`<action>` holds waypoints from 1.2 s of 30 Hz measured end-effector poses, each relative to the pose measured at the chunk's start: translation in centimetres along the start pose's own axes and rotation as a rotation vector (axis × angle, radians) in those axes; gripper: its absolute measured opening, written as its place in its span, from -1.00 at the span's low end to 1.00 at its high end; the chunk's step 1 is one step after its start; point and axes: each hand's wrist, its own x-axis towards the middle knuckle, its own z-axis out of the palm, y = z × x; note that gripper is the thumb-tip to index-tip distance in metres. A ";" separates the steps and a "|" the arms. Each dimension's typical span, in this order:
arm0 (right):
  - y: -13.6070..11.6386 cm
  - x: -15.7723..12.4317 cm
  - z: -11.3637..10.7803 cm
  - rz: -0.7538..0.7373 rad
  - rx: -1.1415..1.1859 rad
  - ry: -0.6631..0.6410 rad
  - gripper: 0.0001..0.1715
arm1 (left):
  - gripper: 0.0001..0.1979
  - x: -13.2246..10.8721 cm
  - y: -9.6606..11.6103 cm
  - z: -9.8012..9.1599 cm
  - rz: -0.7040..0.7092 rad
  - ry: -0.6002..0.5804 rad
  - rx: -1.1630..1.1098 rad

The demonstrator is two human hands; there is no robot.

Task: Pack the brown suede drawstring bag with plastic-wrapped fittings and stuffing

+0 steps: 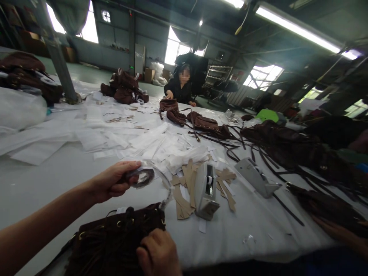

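Pinched in my left hand (116, 181) is a roll of clear tape (146, 177), held above a dark brown handbag (115, 237). A shiny see-through strip (164, 177) arcs from beside the roll down to the bag's upper right corner. The bag has gold eyelets along its top edge and lies in front of me. My right hand (159, 251) rests with curled fingers on the bag's right side, gripping it near that corner; the fingertips are partly hidden.
A grey tape dispenser (205, 191) stands on brown card strips (184, 203); a second dispenser (255, 178) is to its right. White paper strips (138, 143) cover the table's middle. More brown bags (207, 124) lie beyond. A person (181, 86) sits opposite; another person's arm (339, 232) is at right.
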 end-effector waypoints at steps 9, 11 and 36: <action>0.9 -2.7 3.9 -0.051 -0.099 0.199 -0.47 | -0.53 0.4 -1.5 -1.4 -0.098 -0.070 -0.244; 1.0 -2.6 4.0 -0.055 -0.096 0.235 -0.43 | -0.53 0.5 -1.9 -1.5 -0.117 -0.089 -0.288; -1.2 -0.8 7.6 -0.181 -0.106 -0.024 -0.36 | -0.53 -0.2 -2.3 0.9 -0.103 -0.065 -0.300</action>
